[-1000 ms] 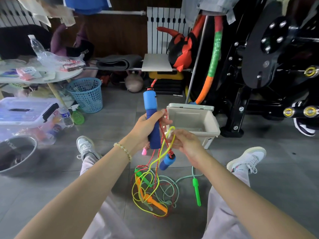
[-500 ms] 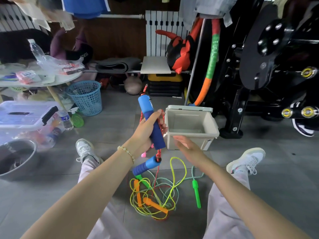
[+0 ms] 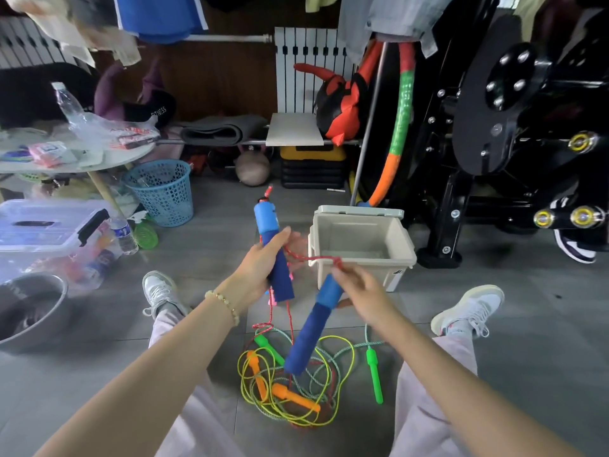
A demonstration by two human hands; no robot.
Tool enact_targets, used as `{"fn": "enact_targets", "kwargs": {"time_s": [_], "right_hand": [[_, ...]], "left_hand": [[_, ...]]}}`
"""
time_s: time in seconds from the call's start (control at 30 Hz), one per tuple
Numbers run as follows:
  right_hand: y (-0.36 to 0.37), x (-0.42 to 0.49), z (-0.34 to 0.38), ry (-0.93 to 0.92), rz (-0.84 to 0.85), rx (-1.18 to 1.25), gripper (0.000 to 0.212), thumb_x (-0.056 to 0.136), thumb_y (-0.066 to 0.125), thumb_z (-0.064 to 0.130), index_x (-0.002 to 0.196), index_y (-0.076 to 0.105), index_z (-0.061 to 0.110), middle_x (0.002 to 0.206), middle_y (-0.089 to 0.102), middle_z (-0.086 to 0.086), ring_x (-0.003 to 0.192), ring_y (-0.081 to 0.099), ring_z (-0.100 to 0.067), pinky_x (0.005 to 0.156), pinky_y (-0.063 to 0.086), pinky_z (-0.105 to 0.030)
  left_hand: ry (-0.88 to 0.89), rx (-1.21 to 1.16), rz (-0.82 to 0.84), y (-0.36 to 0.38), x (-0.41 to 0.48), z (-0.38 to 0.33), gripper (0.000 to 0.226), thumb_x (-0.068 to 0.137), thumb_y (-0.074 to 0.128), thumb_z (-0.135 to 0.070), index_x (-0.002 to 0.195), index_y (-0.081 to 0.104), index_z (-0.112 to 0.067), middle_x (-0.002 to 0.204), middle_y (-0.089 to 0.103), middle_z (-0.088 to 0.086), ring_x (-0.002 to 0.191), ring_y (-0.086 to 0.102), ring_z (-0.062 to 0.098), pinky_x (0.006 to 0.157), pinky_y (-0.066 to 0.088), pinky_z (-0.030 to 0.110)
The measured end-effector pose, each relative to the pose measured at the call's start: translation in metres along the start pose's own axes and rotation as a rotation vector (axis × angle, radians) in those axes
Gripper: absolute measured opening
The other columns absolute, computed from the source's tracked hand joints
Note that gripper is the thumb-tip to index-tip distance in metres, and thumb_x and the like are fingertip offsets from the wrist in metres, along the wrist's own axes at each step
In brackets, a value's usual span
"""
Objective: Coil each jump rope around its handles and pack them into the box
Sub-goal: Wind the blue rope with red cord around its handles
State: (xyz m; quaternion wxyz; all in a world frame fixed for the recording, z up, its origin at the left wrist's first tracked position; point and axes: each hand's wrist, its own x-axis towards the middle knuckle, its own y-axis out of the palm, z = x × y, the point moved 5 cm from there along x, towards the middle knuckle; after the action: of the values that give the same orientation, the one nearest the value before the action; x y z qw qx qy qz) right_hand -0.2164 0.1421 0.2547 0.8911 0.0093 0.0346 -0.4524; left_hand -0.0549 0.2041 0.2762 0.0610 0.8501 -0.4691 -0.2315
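My left hand [image 3: 263, 262] grips a blue jump rope handle [image 3: 268, 225] upright in front of me. My right hand [image 3: 361, 288] holds the top of the second blue handle [image 3: 311, 328], which hangs tilted down to the left. A red rope [image 3: 309, 257] runs between the two hands and trails to the floor. Beyond the hands stands an open beige box [image 3: 395, 245], its lid raised. On the floor between my legs lies a tangle of yellow rope with orange handles [image 3: 290, 395] and a pale green rope with green handles [image 3: 374, 374].
A blue mesh basket [image 3: 161, 191], a clear storage bin [image 3: 46, 225], a water bottle [image 3: 123, 234] and a metal bowl [image 3: 29, 311] lie to the left. Black gym equipment [image 3: 510, 143] stands at right. My shoes [image 3: 468, 308] flank the ropes on the grey floor.
My right hand has taken hold of the second blue handle, which hung loose below my left hand before, and lifted it. The yellow rope it held a second ago lies on the floor.
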Motion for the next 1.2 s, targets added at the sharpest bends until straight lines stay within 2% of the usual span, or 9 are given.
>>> {"fn": "enact_targets", "kwargs": {"time_s": [0.1, 0.27, 0.43, 0.57, 0.7, 0.83, 0.97, 1.1, 1.2], "right_hand": [[-0.017, 0.008, 0.029, -0.055, -0.11, -0.022, 0.023, 0.094, 0.053, 0.027, 0.108, 0.061, 0.011, 0.089, 0.065, 0.004, 0.069, 0.062, -0.003, 0.053, 0.052, -0.019], [-0.009, 0.016, 0.055, -0.082, -0.08, -0.065, 0.027, 0.092, 0.056, 0.032, 0.109, 0.063, 0.012, 0.092, 0.066, 0.002, 0.077, 0.06, -0.011, 0.058, 0.049, -0.024], [-0.002, 0.016, 0.061, -0.095, -0.054, -0.104, 0.03, 0.092, 0.057, 0.03, 0.114, 0.062, 0.011, 0.101, 0.068, 0.0, 0.085, 0.062, -0.01, 0.066, 0.051, -0.024], [0.002, 0.014, 0.065, -0.096, -0.019, -0.086, 0.028, 0.092, 0.056, 0.029, 0.112, 0.062, 0.01, 0.097, 0.068, 0.002, 0.08, 0.062, -0.003, 0.064, 0.052, -0.016], [0.003, 0.011, 0.068, -0.072, 0.017, -0.114, 0.03, 0.09, 0.058, 0.031, 0.111, 0.061, 0.009, 0.096, 0.067, 0.002, 0.079, 0.064, -0.001, 0.063, 0.052, -0.015], [-0.005, 0.008, 0.077, -0.219, -0.152, -0.21, 0.041, 0.082, 0.067, 0.044, 0.112, 0.05, 0.023, 0.111, 0.054, 0.007, 0.097, 0.056, -0.007, 0.072, 0.046, -0.01], [0.008, 0.003, 0.094, -0.396, 0.1, -0.342, 0.047, 0.072, 0.061, 0.054, 0.117, 0.052, 0.043, 0.136, 0.045, 0.014, 0.127, 0.041, 0.001, 0.105, 0.033, -0.02], [0.014, 0.002, 0.096, -0.315, 0.241, -0.095, 0.053, 0.063, 0.076, 0.036, 0.114, 0.061, 0.026, 0.127, 0.058, -0.005, 0.116, 0.056, -0.017, 0.095, 0.049, -0.033], [0.019, 0.001, 0.095, -0.258, 0.255, 0.066, 0.054, 0.06, 0.078, 0.028, 0.111, 0.059, 0.023, 0.125, 0.061, -0.008, 0.116, 0.056, -0.031, 0.097, 0.049, -0.046]], "left_hand": [[-0.128, 0.121, 0.084, -0.007, -0.005, 0.024, 0.038, 0.091, 0.062, -0.032, 0.116, 0.062, -0.004, 0.117, 0.067, 0.017, 0.089, 0.067, 0.024, 0.077, 0.059, 0.035], [-0.211, 0.148, 0.375, 0.021, -0.038, 0.04, 0.046, 0.085, 0.058, -0.038, 0.12, 0.06, -0.008, 0.121, 0.065, 0.016, 0.112, 0.062, 0.034, 0.093, 0.052, 0.043], [-0.227, 0.065, 0.433, 0.034, -0.052, 0.034, 0.05, 0.08, 0.06, -0.035, 0.121, 0.056, -0.007, 0.108, 0.071, 0.012, 0.096, 0.068, 0.032, 0.081, 0.058, 0.039], [-0.202, 0.076, 0.408, 0.035, -0.054, 0.032, 0.029, 0.089, 0.057, -0.026, 0.112, 0.058, -0.009, 0.092, 0.074, 0.006, 0.078, 0.071, 0.023, 0.073, 0.059, 0.034], [-0.163, 0.128, 0.406, 0.035, -0.055, 0.031, 0.018, 0.089, 0.06, -0.014, 0.106, 0.058, -0.008, 0.092, 0.073, 0.005, 0.076, 0.071, 0.022, 0.073, 0.06, 0.034], [-0.144, 0.091, 0.446, 0.038, -0.058, 0.027, 0.023, 0.085, 0.062, -0.015, 0.106, 0.058, -0.005, 0.093, 0.073, 0.004, 0.082, 0.071, 0.025, 0.078, 0.059, 0.038], [-0.134, 0.087, 0.525, 0.042, -0.064, 0.017, 0.028, 0.08, 0.062, -0.016, 0.106, 0.057, -0.007, 0.093, 0.073, 0.004, 0.085, 0.071, 0.027, 0.079, 0.059, 0.039], [-0.088, 0.136, 0.603, 0.049, -0.072, 0.007, 0.019, 0.086, 0.058, -0.014, 0.104, 0.057, -0.009, 0.091, 0.072, 0.002, 0.084, 0.071, 0.026, 0.078, 0.059, 0.037], [-0.074, 0.16, 0.628, 0.05, -0.075, 0.003, 0.026, 0.08, 0.06, -0.02, 0.104, 0.058, -0.01, 0.093, 0.072, 0.003, 0.084, 0.071, 0.027, 0.079, 0.058, 0.038]]}}
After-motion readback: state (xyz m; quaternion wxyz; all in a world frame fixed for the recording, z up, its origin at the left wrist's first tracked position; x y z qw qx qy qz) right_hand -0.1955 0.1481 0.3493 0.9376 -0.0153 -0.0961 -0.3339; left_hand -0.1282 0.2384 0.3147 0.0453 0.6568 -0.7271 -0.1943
